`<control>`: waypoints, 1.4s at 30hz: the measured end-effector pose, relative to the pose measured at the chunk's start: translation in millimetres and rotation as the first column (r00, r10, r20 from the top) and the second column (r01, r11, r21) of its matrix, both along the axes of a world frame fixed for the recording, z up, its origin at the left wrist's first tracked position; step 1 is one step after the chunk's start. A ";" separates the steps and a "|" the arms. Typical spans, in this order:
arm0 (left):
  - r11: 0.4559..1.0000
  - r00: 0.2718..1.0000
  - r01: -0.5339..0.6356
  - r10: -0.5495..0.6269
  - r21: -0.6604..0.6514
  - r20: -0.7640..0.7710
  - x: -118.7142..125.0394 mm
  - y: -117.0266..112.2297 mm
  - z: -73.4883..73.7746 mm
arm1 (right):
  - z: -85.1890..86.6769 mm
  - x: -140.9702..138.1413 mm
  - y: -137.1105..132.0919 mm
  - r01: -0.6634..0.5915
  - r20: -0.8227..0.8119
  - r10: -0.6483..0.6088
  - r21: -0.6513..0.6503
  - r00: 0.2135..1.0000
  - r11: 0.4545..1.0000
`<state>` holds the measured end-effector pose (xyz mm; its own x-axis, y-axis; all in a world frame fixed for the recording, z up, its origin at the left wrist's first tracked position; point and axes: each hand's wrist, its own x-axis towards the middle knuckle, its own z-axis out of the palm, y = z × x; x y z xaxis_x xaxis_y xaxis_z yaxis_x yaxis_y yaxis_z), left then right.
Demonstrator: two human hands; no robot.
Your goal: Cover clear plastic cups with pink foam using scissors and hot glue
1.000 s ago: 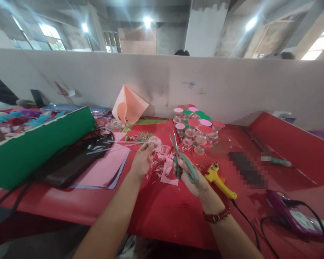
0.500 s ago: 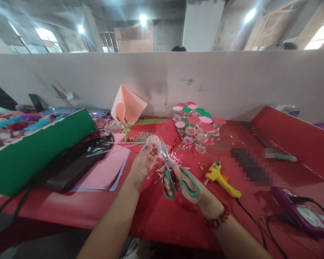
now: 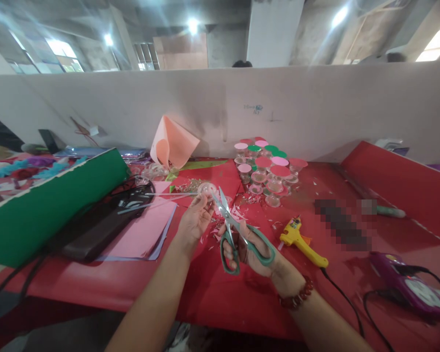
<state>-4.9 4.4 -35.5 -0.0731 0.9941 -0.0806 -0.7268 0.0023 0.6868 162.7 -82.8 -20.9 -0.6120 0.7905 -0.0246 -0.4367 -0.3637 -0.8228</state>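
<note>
My left hand (image 3: 197, 217) is pinched shut at the middle of the table on thin, pale translucent sticks (image 3: 161, 197) that reach out to the left. My right hand (image 3: 247, 249) grips green-handled scissors (image 3: 225, 213), with fingers through the loops. The scissor blades are parted and their tips are close to my left fingertips; whether they touch a stick is unclear. Just behind my left fingers is a clear round plastic piece (image 3: 206, 189). Pink and white paper scraps (image 3: 238, 213) are scattered beneath the blades on red sheets (image 3: 220, 176).
Clear cups (image 3: 273, 186) topped with coloured discs cluster at the back. To the right lie a yellow glue gun (image 3: 297, 239) and a purple corded device (image 3: 407, 288). On the left are pink sheets (image 3: 143, 230), a dark case (image 3: 95, 225) and a green panel (image 3: 58, 205).
The scissor handles have spread a little wider and the blades have parted slightly more. My left hand stays nearly in the same place.
</note>
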 end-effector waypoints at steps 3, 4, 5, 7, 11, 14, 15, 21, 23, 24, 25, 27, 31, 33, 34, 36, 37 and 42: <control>1.000 1.000 -0.002 0.003 -0.029 0.008 0.1 0.1 1.4 | 0.4 1.1 2.8 -0.036 -0.068 0.032 -0.068 0.997 0.997; 0.999 1.000 -0.012 0.013 -0.032 0.004 0.0 0.1 1.8 | 0.5 2.1 4.2 -0.055 -0.090 0.046 -0.097 0.995 0.994; 0.999 1.000 -0.028 0.028 -0.025 -0.007 -0.1 0.2 2.2 | 0.5 3.4 5.6 -0.078 -0.114 0.064 -0.127 0.991 0.989; 0.998 0.997 -0.060 0.061 0.025 -0.042 -0.3 0.3 2.7 | 0.3 6.5 8.3 -0.125 -0.159 0.098 -0.170 0.982 0.977; 0.990 0.989 -0.093 0.104 0.107 -0.105 0.8 1.0 2.6 | -0.6 10.3 10.9 -0.143 -0.192 0.106 -0.188 0.976 0.972; 0.984 0.978 -0.133 0.150 0.121 -0.144 2.8 1.1 2.7 | -0.4 8.9 10.2 -0.097 -0.159 0.068 -0.182 0.985 0.978; 0.981 0.974 -0.145 0.164 0.126 -0.159 3.5 0.8 3.2 | 0.0 7.9 9.6 -0.075 -0.143 0.049 -0.178 0.989 0.981; 0.973 0.954 -0.172 0.204 0.155 -0.222 4.3 -3.0 7.0 | 2.1 5.6 8.9 -0.004 -0.067 -0.008 -0.183 0.998 0.983; 0.969 0.943 -0.191 0.225 0.154 -0.245 3.8 -3.0 6.2 | 1.8 8.2 10.8 -0.019 -0.084 0.002 -0.203 0.996 0.979; 0.966 0.934 -0.203 0.239 0.158 -0.264 3.5 -2.6 5.3 | 1.7 10.1 12.2 -0.039 -0.103 0.017 -0.223 0.995 0.974; 0.963 0.925 -0.212 0.253 0.166 -0.285 3.3 -2.1 4.3 | 1.8 12.1 13.6 -0.064 -0.126 0.034 -0.246 0.991 0.967; 0.958 0.906 -0.217 0.269 0.187 -0.325 2.9 -1.2 2.3 | 2.1 15.6 16.0 -0.116 -0.167 0.069 -0.285 0.984 0.951; 0.961 0.895 -0.215 0.265 0.174 -0.358 3.1 -1.3 1.2 | 2.6 14.9 15.1 -0.093 -0.122 0.066 -0.233 0.990 0.968; 0.961 0.891 -0.213 0.265 0.176 -0.369 3.4 -2.3 1.9 | 3.0 10.6 11.6 0.001 -0.011 -0.002 -0.139 1.000 0.990; 0.960 0.888 -0.209 0.265 0.185 -0.376 3.6 -2.9 2.3 | 3.3 8.5 9.8 0.055 0.057 -0.051 -0.081 0.997 0.995; 0.960 0.884 -0.197 0.263 0.201 -0.387 4.0 -3.9 3.5 | 4.1 5.9 7.6 0.137 0.154 -0.138 0.015 0.978 0.990; 0.959 0.884 -0.197 0.263 0.203 -0.387 4.2 -4.2 4.1 | 4.3 6.0 7.5 0.145 0.162 -0.147 0.026 0.976 0.989; 0.967 0.908 -0.198 0.243 0.163 -0.341 4.9 -4.0 5.7 | 3.2 14.6 13.5 -0.063 -0.055 0.054 -0.184 0.997 0.981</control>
<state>0.0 0.4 -29.8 -0.2925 0.9496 0.1123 -0.4068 -0.2298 0.8841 177.3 -69.3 -17.6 -0.6613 0.7377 -0.1356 -0.4485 -0.5338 -0.7168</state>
